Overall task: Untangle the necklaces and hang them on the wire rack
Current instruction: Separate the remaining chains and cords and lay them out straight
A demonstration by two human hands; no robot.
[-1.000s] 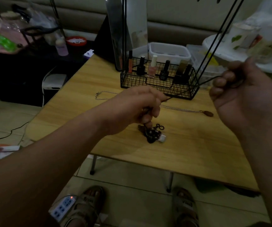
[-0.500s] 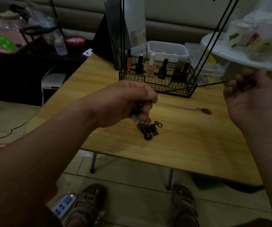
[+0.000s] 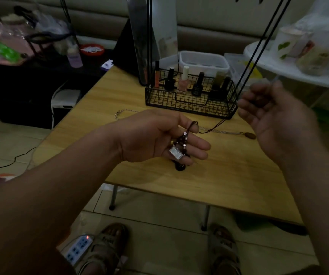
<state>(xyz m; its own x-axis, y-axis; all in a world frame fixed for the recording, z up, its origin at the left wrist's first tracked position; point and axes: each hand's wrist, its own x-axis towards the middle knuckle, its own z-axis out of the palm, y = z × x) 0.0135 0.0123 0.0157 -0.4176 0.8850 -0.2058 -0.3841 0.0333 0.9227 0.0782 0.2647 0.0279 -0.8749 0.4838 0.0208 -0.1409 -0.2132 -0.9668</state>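
While pinching the cord necklace (image 3: 183, 139) between thumb and forefinger of the left hand (image 3: 155, 135), cradling its silver pendant (image 3: 176, 153) on flat fingers above the wooden table (image 3: 229, 175). Trailing cord rightward toward the right hand (image 3: 274, 118), curled and blurred; being unable to tell whether gripping anything. Risking snagging on the wire rack (image 3: 189, 104), dragging the chain necklace (image 3: 219, 132), or tightening the dark tangle (image 3: 180, 167) beneath by pulling too hard.

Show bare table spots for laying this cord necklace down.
Free: on the light wooden table, the near-right stretch between the brown oval pendant and the front edge; the left side beside the black wire basket. Crowded: the middle, with the silver chain and black tangle.
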